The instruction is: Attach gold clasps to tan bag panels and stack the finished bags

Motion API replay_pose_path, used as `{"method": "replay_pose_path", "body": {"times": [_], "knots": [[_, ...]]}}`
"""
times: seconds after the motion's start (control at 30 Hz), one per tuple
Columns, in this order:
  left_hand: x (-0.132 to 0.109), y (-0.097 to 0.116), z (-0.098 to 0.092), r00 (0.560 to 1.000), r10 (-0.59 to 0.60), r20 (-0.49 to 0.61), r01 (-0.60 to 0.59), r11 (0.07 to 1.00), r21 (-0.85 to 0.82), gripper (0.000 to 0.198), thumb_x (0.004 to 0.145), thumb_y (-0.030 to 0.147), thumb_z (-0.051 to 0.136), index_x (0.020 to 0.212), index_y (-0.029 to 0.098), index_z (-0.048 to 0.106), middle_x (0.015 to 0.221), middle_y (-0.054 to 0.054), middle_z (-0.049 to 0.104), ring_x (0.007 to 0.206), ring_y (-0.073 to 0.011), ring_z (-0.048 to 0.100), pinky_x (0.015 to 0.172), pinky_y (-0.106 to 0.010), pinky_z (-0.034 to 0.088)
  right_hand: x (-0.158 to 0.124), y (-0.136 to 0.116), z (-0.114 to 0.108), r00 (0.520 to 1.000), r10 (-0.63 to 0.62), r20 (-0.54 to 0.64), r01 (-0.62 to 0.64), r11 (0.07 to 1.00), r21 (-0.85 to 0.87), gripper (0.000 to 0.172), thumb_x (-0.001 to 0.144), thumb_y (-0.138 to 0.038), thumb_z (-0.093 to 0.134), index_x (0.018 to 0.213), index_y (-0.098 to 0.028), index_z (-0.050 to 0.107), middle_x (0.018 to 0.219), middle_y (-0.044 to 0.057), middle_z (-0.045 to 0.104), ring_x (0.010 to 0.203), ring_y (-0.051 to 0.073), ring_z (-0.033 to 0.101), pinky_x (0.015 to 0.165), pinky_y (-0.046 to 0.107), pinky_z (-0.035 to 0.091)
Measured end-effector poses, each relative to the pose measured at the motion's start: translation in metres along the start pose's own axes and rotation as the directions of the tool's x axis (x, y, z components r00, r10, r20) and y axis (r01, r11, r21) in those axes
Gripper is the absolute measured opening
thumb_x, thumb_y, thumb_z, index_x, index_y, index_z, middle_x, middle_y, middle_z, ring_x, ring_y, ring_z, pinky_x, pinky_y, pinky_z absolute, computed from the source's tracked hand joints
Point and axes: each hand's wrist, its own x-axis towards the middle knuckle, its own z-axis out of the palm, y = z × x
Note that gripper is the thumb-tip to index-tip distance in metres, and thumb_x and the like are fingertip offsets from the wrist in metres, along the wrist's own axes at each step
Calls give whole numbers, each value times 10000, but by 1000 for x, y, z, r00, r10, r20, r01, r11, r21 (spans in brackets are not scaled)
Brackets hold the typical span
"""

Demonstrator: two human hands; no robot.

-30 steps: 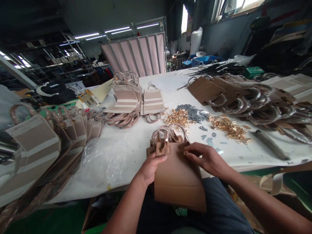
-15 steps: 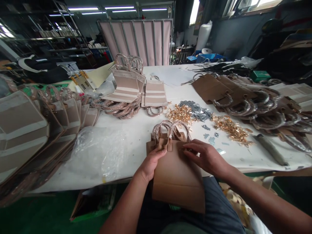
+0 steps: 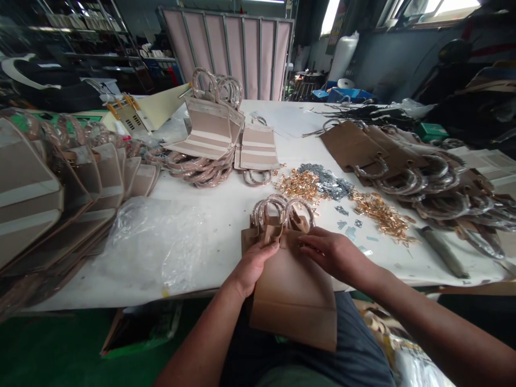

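Observation:
A brown bag panel (image 3: 296,298) with plastic-wrapped handles (image 3: 300,207) leans from the table edge over my lap. My left hand (image 3: 255,266) clasps it at the upper left, thumb lying on the front beside a handle tab. At the upper right, the fingers of my right hand (image 3: 332,250) are pinched together against the panel; whatever small thing they hold is hidden. Behind this panel other brown pieces with wrapped handles show. Just beyond lie gold metal fittings (image 3: 298,185) and grey metal plates (image 3: 328,181), with a second gold heap (image 3: 381,215) to the right.
Striped bag panels with handles (image 3: 213,129) are stacked at the back, and more (image 3: 100,177) stand at the left. Brown panels (image 3: 363,145) pile up on the right near a dark grey rod (image 3: 443,251). A clear plastic bag (image 3: 157,242) lies on the white table (image 3: 226,226).
My view has tilted down and shifted slightly. Both hands stay at the brown panel, the right one still pinched at its upper right, with only small finger shifts.

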Motion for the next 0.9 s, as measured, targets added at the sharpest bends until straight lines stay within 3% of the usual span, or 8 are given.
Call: {"method": "replay_pose_path", "body": {"times": [0.1, 0.37, 0.57, 0.73, 0.9], "knots": [[-1, 1, 2, 1000, -7, -26, 7, 1000, -13, 439, 841, 387, 824, 1223, 177, 771, 1059, -119, 807, 1011, -334, 766, 937, -452, 590, 0, 2, 3, 1000, -22, 2, 22, 1000, 11, 242, 1046, -296, 563, 1216, -240, 727, 1112, 98, 690, 901, 231, 696, 790, 321, 535], [-3, 2, 5, 999, -20, -35, 19, 999, -29, 413, 827, 352, 834, 1189, 159, 783, 1029, -129, 809, 963, -330, 766, 932, -449, 565, -4, 6, 9, 996, 48, -78, -48, 999, 3, 214, 1010, -226, 595, 1208, -211, 674, 1056, 76, 686, 875, 217, 688, 776, 315, 523], [-3, 2, 4, 999, -18, -39, 18, 1000, -4, 423, 833, 355, 824, 1207, 162, 782, 1055, -135, 807, 1019, -342, 754, 986, -462, 537, 0, 4, 3, 997, 79, 11, -79, 996, -35, 61, 975, -196, 615, 1009, -216, 662, 937, 39, 645, 783, 187, 629, 705, 281, 468], [-4, 3, 6, 998, 59, 0, -59, 993, 104, 370, 882, 333, 782, 1220, 184, 786, 1149, -109, 795, 1099, -309, 732, 1018, -392, 508, 3, -1, 1, 998, 43, 44, -39, 995, -92, 61, 968, -179, 586, 942, -200, 637, 891, 38, 615, 745, 177, 599, 682, 274, 427], [-4, 3, 6, 996, 88, -14, -83, 977, 195, 356, 879, 339, 777, 1203, 191, 792, 1140, -90, 799, 1130, -293, 716, 1047, -369, 482, 5, -5, 5, 995, 101, 14, -99, 990, -102, 80, 923, -143, 605, 873, -195, 639, 855, 29, 615, 731, 169, 601, 670, 261, 411]]}}
